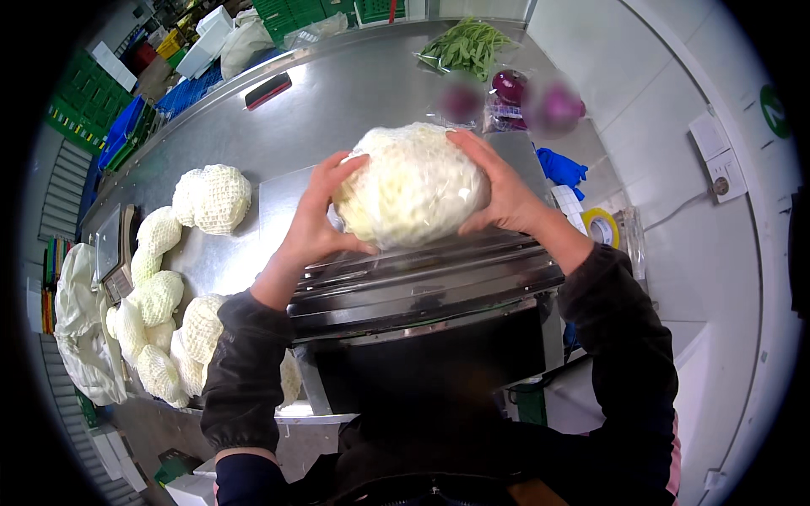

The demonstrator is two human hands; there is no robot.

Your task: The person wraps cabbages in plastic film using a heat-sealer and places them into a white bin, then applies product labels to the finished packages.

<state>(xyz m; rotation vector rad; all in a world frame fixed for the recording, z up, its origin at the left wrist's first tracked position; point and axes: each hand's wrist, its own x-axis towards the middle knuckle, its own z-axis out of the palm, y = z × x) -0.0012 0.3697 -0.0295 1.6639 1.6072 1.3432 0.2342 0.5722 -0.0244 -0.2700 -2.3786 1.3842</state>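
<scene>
Between my two hands is a big whitish-yellow vegetable head [411, 185] wrapped in shiny clear film; its exact kind is hard to tell under the wrap. My left hand [321, 215] grips its left side, thumb low and fingers above. On its right side, my right hand [499, 187] has the fingers over the top and the thumb underneath. Directly below it lies a steel wrapping machine [422, 291] with long bars across its front. To the left, several pale vegetables in white foam nets [213, 199] lie along the table.
The steel table [354, 93] carries a red-and-black handheld object [268, 90]. Bagged green beans [469, 49] and purple onions [509, 87] lie far right. A tape roll [600, 228] and blue crumpled plastic [560, 168] are by the right wall. At left stands a scale [116, 244].
</scene>
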